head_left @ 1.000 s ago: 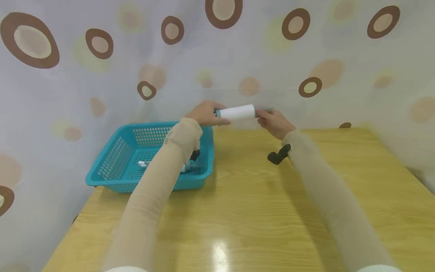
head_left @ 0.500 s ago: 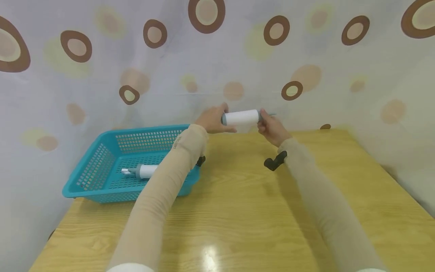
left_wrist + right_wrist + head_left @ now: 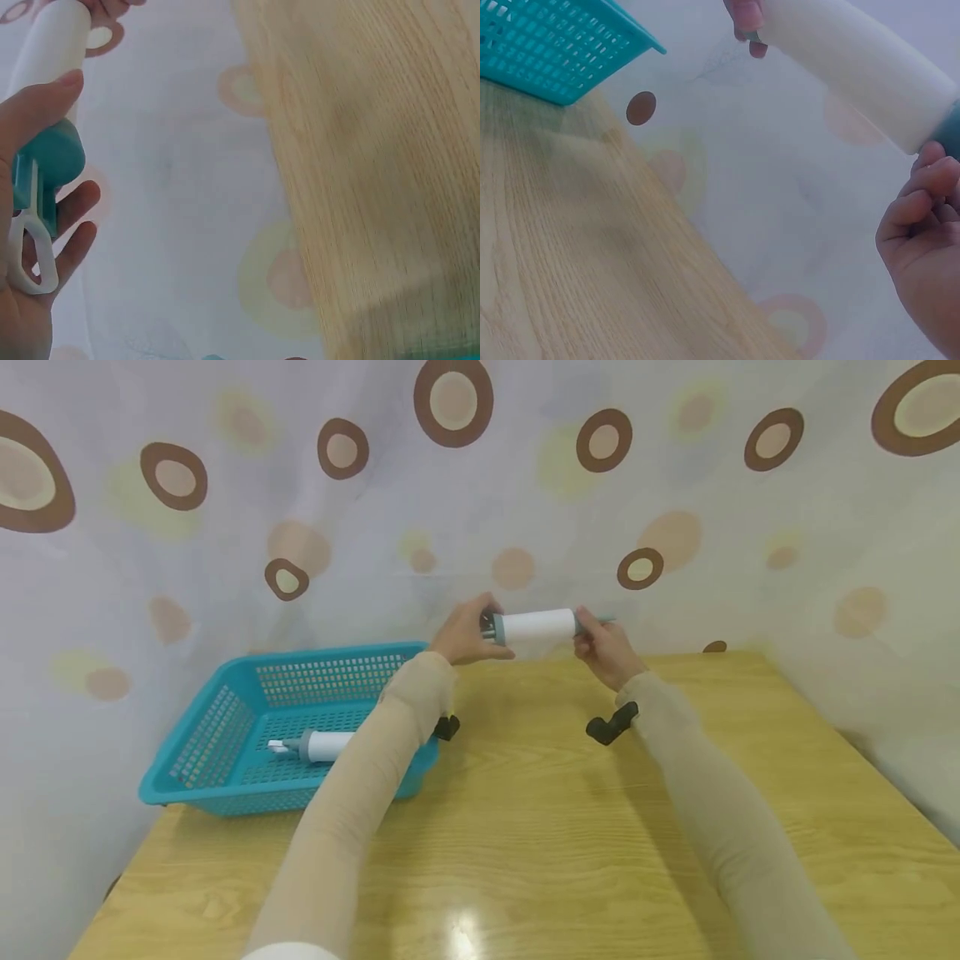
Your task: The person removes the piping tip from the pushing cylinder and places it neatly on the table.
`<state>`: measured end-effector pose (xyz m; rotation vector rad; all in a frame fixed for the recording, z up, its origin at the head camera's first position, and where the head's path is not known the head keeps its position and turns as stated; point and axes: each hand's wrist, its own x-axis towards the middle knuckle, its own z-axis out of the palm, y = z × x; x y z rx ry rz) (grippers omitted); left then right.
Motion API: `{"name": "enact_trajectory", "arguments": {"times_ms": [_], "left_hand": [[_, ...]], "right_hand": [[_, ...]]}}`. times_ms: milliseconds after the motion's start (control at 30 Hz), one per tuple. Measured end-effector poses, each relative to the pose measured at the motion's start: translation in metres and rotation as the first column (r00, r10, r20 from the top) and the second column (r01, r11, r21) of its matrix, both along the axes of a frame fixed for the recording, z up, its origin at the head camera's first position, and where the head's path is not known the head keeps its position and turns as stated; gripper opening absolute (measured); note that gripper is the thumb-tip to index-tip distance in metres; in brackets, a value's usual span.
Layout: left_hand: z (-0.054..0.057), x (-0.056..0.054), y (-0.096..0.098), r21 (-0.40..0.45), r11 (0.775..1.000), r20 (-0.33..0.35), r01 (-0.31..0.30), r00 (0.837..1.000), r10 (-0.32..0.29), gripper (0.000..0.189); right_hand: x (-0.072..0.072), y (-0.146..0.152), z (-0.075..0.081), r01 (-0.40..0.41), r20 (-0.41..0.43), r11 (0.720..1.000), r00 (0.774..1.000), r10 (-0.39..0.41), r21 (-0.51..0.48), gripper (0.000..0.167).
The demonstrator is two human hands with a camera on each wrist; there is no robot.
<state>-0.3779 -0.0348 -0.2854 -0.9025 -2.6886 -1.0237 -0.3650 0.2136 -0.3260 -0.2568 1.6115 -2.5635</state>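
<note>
White cylinders (image 3: 536, 626) total two: one handheld, one in one basket (image 3: 240, 797).

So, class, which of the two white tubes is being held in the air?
The white tube between the left hand and right hand; the other white tube lies in the blue basket, partly hidden by the left sleeve.

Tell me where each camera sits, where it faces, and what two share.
Head: worn on the head, facing forward-down at basket, table and white tube; left hand, right hand and sleeves show.
Left wrist: worn there, facing the left hand and ring handle; part of the right hand at top.
Right wrist: worn there, facing the right hand at the tube's teal end; part of the left hand at top.
Shared: both wrist views show tube and table.
</note>
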Motion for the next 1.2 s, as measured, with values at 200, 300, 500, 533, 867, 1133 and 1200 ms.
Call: {"name": "enact_trajectory", "arguments": {"times_ms": [200, 300, 500, 533, 867, 1133, 1200], "left_hand": [[-0.004, 0.001, -0.001, 0.052, 0.999, 0.015, -0.001, 1.0, 0.0, 0.044], [-0.002, 0.001, 0.001, 0.063, 0.998, 0.019, 0.001, 1.0, -0.002, 0.041], [0.005, -0.002, 0.001, 0.079, 0.997, 0.019, -0.025, 1.0, 0.024, 0.04], [0.006, -0.002, 0.002, 0.081, 0.996, 0.023, -0.027, 0.999, 0.025, 0.04], [0.007, -0.004, 0.005, 0.097, 0.995, 0.077, -0.03, 0.997, 0.022, 0.04], [0.009, -0.001, 0.005, 0.107, 0.994, 0.153, -0.011, 0.988, -0.006, 0.036], [0.009, -0.001, 0.004, 0.118, 0.993, 0.17, -0.012, 0.985, -0.008, 0.036]], "right_hand": [[0.0, -0.002, -0.008, 0.008, -0.065, 0.999, 0.998, -0.006, 0.036, 0.024], [-0.001, -0.003, -0.009, 0.023, -0.105, 0.999, 0.994, -0.02, 0.024, 0.023], [-0.003, -0.005, -0.007, 0.055, -0.184, 0.997, 0.982, -0.045, 0.053, 0.033], [-0.003, -0.005, -0.006, 0.064, -0.19, 0.996, 0.98, -0.052, 0.06, 0.034], [0.001, -0.003, -0.004, 0.087, -0.188, 0.996, 0.979, -0.083, 0.013, 0.029], [0.001, -0.004, -0.008, 0.104, -0.216, 0.993, 0.972, -0.091, 0.049, 0.026], [0.002, -0.005, -0.008, 0.112, -0.223, 0.993, 0.97, -0.099, 0.047, 0.026]]}}
